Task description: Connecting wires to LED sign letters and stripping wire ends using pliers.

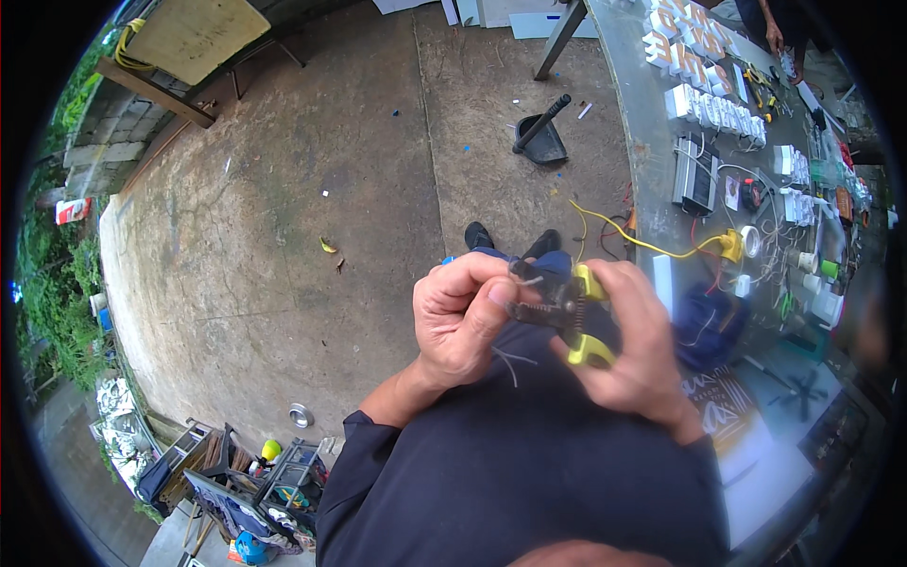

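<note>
Wire strippers (573, 312) with yellow grips and a dark, toothed head are in my right hand (635, 342), in front of my chest. Their handles are spread apart, with a spring between them. My left hand (455, 317) pinches a thin pale wire (531, 281) between thumb and fingertips, right at the tool's head. Loose ends of thin wire (513, 359) hang below the left hand. Whether the jaws touch the wire I cannot tell.
A long workbench (652, 161) on the right bears white channel letters (685, 59), a metal power supply (696, 175), a yellow extension cord (661, 248) and loose wires. A black dustpan (541, 140) stands on the concrete floor. Another person's hand (774, 38) is across the bench.
</note>
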{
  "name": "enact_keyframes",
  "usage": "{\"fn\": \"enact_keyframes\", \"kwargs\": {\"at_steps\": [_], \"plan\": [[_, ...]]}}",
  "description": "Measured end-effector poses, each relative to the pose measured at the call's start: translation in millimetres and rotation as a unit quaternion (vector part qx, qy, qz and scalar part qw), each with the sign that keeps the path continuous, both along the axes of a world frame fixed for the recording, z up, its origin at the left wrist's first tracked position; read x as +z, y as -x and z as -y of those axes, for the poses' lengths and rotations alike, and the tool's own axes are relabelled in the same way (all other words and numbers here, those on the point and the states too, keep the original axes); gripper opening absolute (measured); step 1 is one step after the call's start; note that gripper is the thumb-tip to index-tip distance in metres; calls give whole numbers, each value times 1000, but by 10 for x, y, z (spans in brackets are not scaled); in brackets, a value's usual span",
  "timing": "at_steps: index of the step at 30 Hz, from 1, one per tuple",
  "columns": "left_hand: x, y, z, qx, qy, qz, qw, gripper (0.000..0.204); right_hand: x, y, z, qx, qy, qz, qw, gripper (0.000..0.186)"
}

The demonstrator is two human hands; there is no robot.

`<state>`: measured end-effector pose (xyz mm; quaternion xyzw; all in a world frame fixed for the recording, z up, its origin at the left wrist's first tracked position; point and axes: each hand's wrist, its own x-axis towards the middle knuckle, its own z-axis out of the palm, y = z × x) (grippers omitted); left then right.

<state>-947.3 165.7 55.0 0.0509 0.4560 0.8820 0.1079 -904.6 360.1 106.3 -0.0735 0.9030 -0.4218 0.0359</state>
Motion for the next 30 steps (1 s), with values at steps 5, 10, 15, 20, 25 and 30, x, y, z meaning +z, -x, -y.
{"fn": "enact_keyframes", "kwargs": {"at_steps": [5, 10, 15, 20, 25, 30], "plan": [[-14, -11, 8, 24, 11, -26, 999, 10, -10, -9, 21, 2, 3, 1, 1000, 64], [47, -70, 41, 62, 68, -26, 995, 8, -49, -7, 55, 13, 37, 19, 999, 63], [65, -65, 49, 60, 85, -53, 993, 6, -72, 4, 80, 27, 90, 48, 994, 60], [60, -52, 49, 73, 94, -80, 990, 5, -78, 6, 94, 21, 85, 38, 995, 57], [82, -62, 69, 66, 95, -67, 991, 6, -86, 2, 84, 26, 73, 39, 996, 57], [91, -80, 92, 61, 96, -63, 992, 7, -105, -8, 81, 23, 64, 26, 997, 58]]}}
